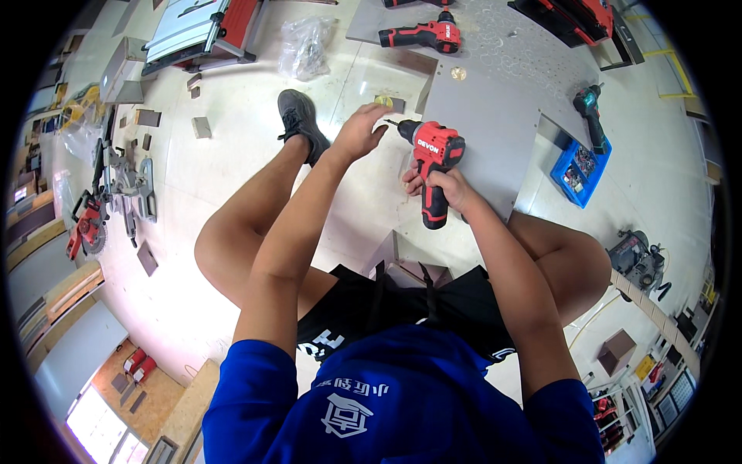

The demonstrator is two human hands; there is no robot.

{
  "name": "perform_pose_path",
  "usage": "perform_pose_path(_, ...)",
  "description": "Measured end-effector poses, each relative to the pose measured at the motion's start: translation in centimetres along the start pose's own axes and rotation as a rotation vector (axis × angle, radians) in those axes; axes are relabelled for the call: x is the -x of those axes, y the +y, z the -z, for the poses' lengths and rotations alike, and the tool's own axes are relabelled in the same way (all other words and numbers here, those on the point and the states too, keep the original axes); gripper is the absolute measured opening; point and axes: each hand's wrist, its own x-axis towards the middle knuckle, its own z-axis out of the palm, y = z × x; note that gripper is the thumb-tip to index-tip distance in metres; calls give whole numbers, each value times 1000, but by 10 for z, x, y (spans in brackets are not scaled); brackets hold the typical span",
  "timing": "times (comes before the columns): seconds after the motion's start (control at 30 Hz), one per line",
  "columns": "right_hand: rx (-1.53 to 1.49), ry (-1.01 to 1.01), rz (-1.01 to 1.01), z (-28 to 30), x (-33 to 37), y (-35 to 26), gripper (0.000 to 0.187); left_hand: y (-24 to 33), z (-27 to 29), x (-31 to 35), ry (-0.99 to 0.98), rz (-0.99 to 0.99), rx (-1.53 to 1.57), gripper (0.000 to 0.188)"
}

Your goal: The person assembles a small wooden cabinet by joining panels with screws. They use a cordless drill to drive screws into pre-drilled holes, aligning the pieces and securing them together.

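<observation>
My right hand [450, 188] is wrapped round the grip of a red and black cordless drill [438, 147], held over the edge of a grey board. A thin bit [392, 122] sticks out of its chuck toward the left. Close to the bit's tip is my left hand [362, 133], with thumb and fingers apart and nothing visible between them. Just beyond that hand lies a small block [398, 104] with a round yellow piece [384, 100] by it. The large grey board [483, 116] spreads out to the right of the drill.
Another red and black drill [433, 35] lies at the board's far side. A green and black drill [590, 116] touches a blue tray [591, 166] of small hardware at right. A plastic bag [306, 46], wood offcuts [201, 127] and a red saw [89, 224] are on the floor at left.
</observation>
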Motion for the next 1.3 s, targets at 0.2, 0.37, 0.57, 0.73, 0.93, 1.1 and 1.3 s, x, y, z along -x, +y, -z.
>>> perform_pose_path(0.2, 41, 32, -10, -2, 4, 1, 42, 46, -12, 44, 470, 199, -32, 66)
perform_pose_path(0.37, 2, 5, 15, -1, 0, 2, 37, 88, -41, 90, 538, 570, 607, 37)
perform_pose_path(0.57, 210, 86, 83, 15, -2, 19, 37, 170, -36, 49, 207, 641, 568, 61)
perform_pose_path(0.73, 488, 120, 181, 9, -6, 18, 34, 162, -32, 22, 109, 702, 373, 81)
perform_pose_path(0.93, 400, 11, 141, 13, -12, 23, 48, 143, -31, 27, 127, 767, 453, 69)
perform_pose_path(1.1, 171, -21, 143, 19, -19, 34, 46, 108, -30, 59, 301, 771, 1196, 49)
perform_pose_path(1.3, -13, 45, -65, 9, -15, 17, 47, 35, -24, 73, 775, 753, 1816, 31)
